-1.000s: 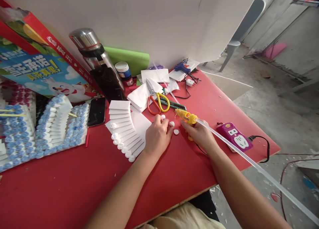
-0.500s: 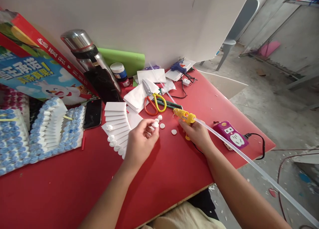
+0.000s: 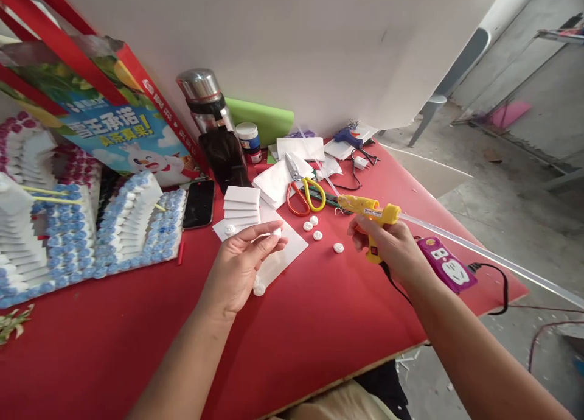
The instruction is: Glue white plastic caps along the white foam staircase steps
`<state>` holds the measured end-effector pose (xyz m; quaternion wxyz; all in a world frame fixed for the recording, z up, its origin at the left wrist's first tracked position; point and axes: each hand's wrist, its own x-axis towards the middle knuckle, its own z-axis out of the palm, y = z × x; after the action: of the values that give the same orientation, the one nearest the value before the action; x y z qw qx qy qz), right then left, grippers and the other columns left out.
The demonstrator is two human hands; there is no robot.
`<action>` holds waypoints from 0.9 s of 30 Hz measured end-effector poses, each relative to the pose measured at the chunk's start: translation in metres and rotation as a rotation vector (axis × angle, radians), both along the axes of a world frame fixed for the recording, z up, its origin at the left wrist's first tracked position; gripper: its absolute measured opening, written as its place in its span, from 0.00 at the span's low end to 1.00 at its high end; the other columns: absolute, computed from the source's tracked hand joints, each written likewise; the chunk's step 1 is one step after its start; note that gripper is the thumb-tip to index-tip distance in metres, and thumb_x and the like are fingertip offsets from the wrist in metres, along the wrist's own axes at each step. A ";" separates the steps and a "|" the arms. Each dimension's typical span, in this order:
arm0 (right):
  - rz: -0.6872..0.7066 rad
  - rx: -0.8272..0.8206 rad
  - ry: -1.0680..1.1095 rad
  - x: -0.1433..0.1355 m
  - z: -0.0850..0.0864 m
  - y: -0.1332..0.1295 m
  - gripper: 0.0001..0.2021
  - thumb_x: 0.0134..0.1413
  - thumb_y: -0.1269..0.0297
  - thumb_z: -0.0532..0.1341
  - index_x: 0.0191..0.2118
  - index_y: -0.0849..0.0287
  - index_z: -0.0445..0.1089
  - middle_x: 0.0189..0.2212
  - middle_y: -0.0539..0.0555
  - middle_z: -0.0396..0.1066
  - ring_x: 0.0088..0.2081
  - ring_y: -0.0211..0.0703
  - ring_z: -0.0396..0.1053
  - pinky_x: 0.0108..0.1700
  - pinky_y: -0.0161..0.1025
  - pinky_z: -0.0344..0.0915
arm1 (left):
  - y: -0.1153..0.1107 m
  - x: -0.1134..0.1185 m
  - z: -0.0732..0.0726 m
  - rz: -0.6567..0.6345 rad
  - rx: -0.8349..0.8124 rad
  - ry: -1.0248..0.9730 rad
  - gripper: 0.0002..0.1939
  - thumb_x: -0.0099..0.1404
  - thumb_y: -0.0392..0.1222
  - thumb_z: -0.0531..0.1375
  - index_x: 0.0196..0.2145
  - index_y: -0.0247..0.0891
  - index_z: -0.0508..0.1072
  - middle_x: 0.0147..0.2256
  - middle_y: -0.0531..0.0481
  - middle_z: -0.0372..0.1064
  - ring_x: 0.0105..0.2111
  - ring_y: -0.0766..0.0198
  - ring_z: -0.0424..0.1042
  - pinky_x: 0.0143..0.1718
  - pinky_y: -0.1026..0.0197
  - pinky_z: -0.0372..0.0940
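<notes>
Two hands over the red table (image 3: pixel 319 322), well apart. Right hand (image 3: pixel 387 249) is wrapped tight round the grip of 1 yellow glue gun (image 3: pixel 369 210), lifted a bit off the table; its long axis runs roughly left-right, nozzle pointing left twd the scissors, and 1 clear glue stick (image 3: pixel 483 255) trails out the back to the right, past the table edge. Left hand (image 3: pixel 241 265) is palm-up w/ fingertips pinched on 1 small white foam rosette (image 3: pixel 276 231), held just above the white stepped foam piece (image 3: pixel 246 216). Loose rosettes on the red top btwn the hands: 3, two close together (image 3: pixel 312 224) and one (image 3: pixel 338 248) nearer the gun hand; 1 more sits at the foam piece's near edge by the left wrist. Also 1 pair of scissors (image 3: pixel 303 189) w/ one orange and one yellow handle, 1 purple power strip (image 3: pixel 444 265) just right of the gun hand, 1 phone (image 3: pixel 199 196), 1 steel flask (image 3: pixel 205 100), 1 small blue glue gun (image 3: pixel 347 135) at the back.
</notes>
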<state>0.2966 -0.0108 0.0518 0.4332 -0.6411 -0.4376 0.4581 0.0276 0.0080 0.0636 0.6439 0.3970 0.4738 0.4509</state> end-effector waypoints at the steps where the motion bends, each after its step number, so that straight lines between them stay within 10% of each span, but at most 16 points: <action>1: 0.008 0.017 -0.010 -0.003 0.003 0.003 0.18 0.60 0.49 0.61 0.31 0.60 0.74 0.22 0.51 0.70 0.25 0.37 0.65 0.26 0.34 0.58 | 0.000 -0.001 -0.001 0.016 0.054 0.062 0.15 0.58 0.44 0.71 0.44 0.40 0.82 0.39 0.48 0.79 0.39 0.63 0.78 0.48 0.61 0.73; 13: -0.146 0.103 -0.055 -0.004 -0.043 0.015 0.21 0.58 0.46 0.63 0.27 0.60 0.72 0.18 0.50 0.66 0.22 0.37 0.63 0.23 0.33 0.57 | 0.037 0.071 -0.026 -0.279 0.858 0.895 0.07 0.68 0.31 0.58 0.39 0.37 0.74 0.37 0.45 0.75 0.38 0.58 0.74 0.41 0.57 0.68; 19: -0.157 0.103 -0.033 0.002 -0.043 0.019 0.20 0.58 0.46 0.63 0.29 0.60 0.73 0.17 0.49 0.65 0.21 0.36 0.62 0.23 0.33 0.58 | 0.057 0.118 -0.035 -0.441 0.965 1.175 0.11 0.62 0.25 0.58 0.28 0.39 0.71 0.31 0.44 0.73 0.38 0.52 0.71 0.42 0.52 0.66; 27: -0.163 0.026 -0.030 0.004 -0.036 0.018 0.20 0.57 0.46 0.63 0.29 0.60 0.74 0.17 0.48 0.64 0.21 0.36 0.61 0.23 0.33 0.58 | 0.066 0.102 -0.039 -0.455 0.930 1.164 0.02 0.63 0.32 0.63 0.33 0.37 0.75 0.34 0.45 0.75 0.40 0.52 0.71 0.44 0.53 0.67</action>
<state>0.3002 0.0077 0.0162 0.4709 -0.6757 -0.3964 0.4057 0.1294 0.0742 0.0246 0.1356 0.8864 0.4048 0.1792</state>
